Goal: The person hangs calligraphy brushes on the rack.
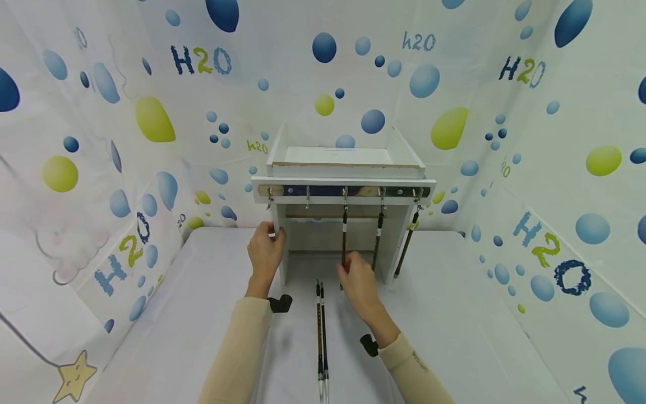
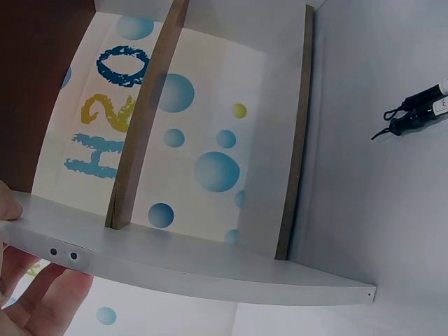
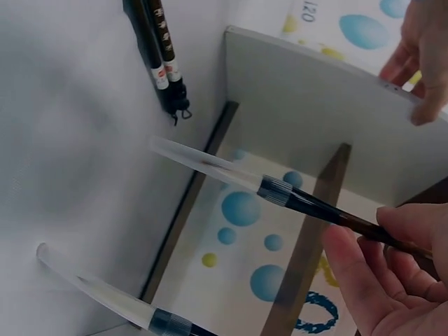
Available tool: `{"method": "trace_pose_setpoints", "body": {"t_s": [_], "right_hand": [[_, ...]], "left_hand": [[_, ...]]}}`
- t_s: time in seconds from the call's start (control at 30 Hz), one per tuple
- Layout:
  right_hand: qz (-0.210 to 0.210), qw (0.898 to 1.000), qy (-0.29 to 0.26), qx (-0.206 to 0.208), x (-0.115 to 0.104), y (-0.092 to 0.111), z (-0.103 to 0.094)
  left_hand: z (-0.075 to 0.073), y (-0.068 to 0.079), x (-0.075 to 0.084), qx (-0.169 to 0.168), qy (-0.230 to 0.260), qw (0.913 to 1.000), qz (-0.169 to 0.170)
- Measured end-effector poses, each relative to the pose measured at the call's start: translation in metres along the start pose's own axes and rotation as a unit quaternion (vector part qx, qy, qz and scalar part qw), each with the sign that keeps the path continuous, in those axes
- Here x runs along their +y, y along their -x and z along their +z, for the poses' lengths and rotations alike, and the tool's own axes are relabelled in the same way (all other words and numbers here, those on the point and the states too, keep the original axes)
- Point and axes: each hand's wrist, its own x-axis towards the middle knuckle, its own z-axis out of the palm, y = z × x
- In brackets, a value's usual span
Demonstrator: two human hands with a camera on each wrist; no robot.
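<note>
The brush is hanging upright below the middle hook, its top end meeting the metal, and the right hand is pinching its handle between thumb and fingers, just above the clear cap at the bottom. So it's looking like the hanging step, with the loop seemingly on and the hand probably steadying the shaft. The next move would be calling for a gentle release, fingers opening without tugging the loop off.

Alongside, a second brush and a third brush are hanging from the hooks to the right, the outer one leaning. Over on the other side, the left hand is gripping the side panel of the white shelf unit, likely bracing it. Down in front, two more brushes are lying side by side on the white surface, presumably waiting their turn.
</note>
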Motion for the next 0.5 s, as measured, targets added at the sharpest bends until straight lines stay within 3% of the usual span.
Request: {"method": "trace_pose_setpoints", "body": {"t_s": [0.2,0.5], "right_hand": [[-0.006,1.0,-0.006,0.004,0.006,-0.008,0.007],[0.023,1.0,-0.014,-0.016,0.006,-0.015,0.009]], "left_hand": [[0.0,0.001,0.001,0.002,0.0,1.0,0.001],[-0.001,0.0,0.002,0.008,-0.002,0.9999,0.008]]}}
